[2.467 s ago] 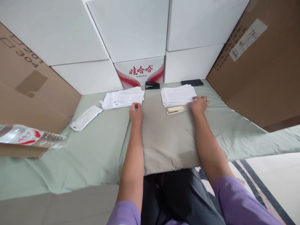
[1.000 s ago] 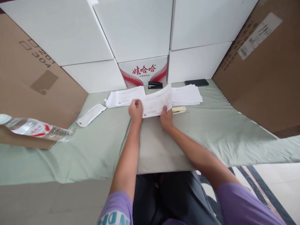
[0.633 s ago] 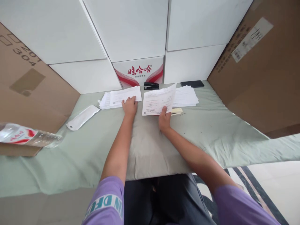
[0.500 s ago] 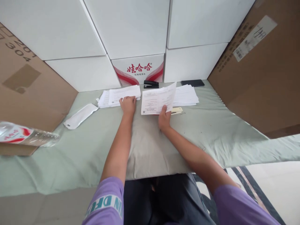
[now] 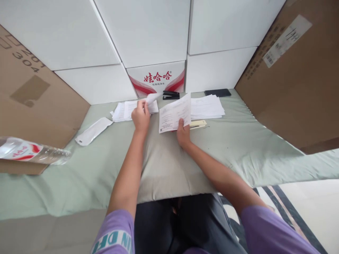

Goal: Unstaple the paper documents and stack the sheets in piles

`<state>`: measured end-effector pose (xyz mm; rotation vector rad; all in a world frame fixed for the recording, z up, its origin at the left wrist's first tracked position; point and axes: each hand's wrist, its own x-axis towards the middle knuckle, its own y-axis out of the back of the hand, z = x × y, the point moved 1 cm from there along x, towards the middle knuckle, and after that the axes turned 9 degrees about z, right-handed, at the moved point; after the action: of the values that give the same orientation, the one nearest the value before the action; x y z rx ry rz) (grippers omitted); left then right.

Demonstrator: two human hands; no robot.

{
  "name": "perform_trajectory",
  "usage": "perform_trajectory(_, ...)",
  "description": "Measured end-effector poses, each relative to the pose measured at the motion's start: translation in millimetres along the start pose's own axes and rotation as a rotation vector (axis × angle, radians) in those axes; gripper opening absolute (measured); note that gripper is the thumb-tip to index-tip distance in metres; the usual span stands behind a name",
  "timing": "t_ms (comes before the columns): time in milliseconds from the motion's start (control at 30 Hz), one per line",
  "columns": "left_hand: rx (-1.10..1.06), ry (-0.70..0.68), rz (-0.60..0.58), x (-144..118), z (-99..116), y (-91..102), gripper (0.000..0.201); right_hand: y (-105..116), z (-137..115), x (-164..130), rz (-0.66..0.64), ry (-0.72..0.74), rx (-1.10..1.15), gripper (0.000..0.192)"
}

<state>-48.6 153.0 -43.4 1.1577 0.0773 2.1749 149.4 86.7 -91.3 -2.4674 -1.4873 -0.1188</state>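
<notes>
Head view: your left hand (image 5: 141,114) pinches a lifted sheet (image 5: 153,98), curled over the left stack (image 5: 122,110) just beyond that hand, seemingly to part it from those below. Your right hand (image 5: 183,134) grips a printed sheet (image 5: 172,113) by its near edge, thumb on top, probably leaving the print readable. Right of that hand, the cream stapler (image 5: 198,124) is partly covered; beyond lies the right stack (image 5: 207,106), presumably kept separate to avoid mixing.

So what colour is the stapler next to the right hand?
The stapler is pale yellow, best seen in the head view, partly behind paper.
</notes>
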Motion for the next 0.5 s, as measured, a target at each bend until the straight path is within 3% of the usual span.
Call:
perform_trajectory(133,-0.147,-0.195,-0.163,-48.0,52.0,7.8,0.03,0.9,-0.7,-3.2,-0.145,0.073,0.056,0.076)
perform_trajectory(233,-0.277,-0.336,-0.332,-92.4,76.0,7.5,0.033,2.1,-1.8,-7.0,-0.275,0.098,0.109,0.073)
perform_trajectory(367,-0.337,-0.258,-0.362,-115.3,77.1,14.2,0.03,2.3,-2.6,-8.7,-0.213,0.074,0.135,0.061)
perform_trajectory(500,-0.418,-0.218,-0.402,-97.5,67.8,30.7,0.031,2.6,-6.4,-5.8,-0.171,0.085,0.152,0.048)
